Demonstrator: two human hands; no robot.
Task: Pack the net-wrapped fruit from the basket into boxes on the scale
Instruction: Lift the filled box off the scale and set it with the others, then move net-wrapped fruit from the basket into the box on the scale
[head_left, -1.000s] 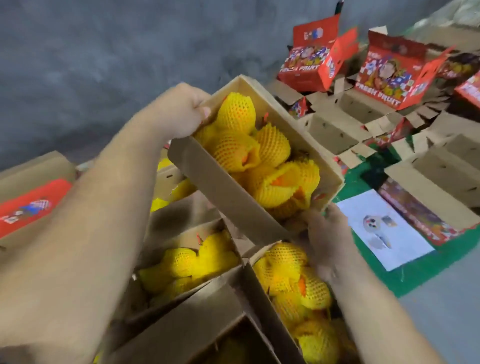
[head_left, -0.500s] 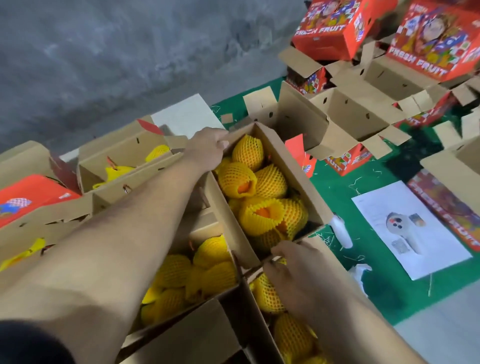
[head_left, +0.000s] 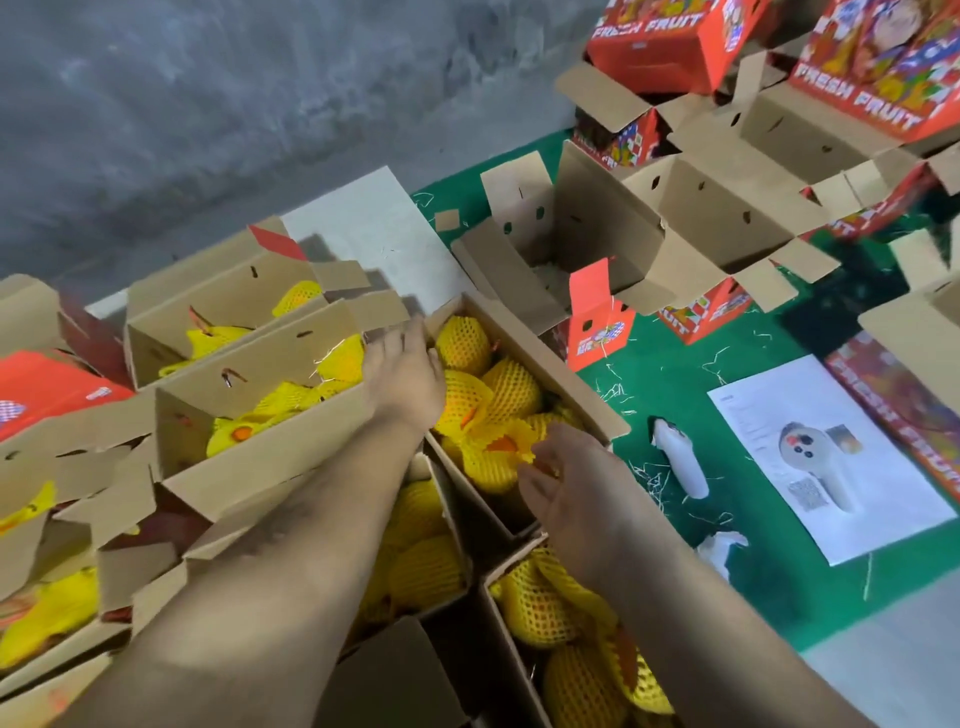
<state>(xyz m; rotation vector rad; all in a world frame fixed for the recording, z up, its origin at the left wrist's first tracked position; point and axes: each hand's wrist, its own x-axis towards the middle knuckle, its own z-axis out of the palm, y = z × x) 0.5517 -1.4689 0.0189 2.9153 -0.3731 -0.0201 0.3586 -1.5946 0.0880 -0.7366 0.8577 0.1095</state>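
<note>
An open cardboard box (head_left: 563, 371) full of fruit in yellow foam nets (head_left: 511, 387) stands among other filled boxes. My left hand (head_left: 402, 374) hovers at its far left corner with the fingers stretched out and blurred, holding nothing. At the box's near end my right hand (head_left: 563, 480) has loosely curled fingers, and the fingertips touch the net of the nearest fruit. I see neither a basket nor a scale.
More filled boxes sit to the left (head_left: 249, 395) and below (head_left: 540, 608). Empty open boxes (head_left: 587, 244) and red "Fresh Fruit" boxes (head_left: 670, 41) crowd the green mat (head_left: 649, 374) at the back right. A white sheet (head_left: 826, 457) and a small white object (head_left: 680, 462) lie on the mat.
The filled box came down from a raised, tilted hold and now stands among the other boxes. My left hand let go of its far corner, and my right hand came off its near end.
</note>
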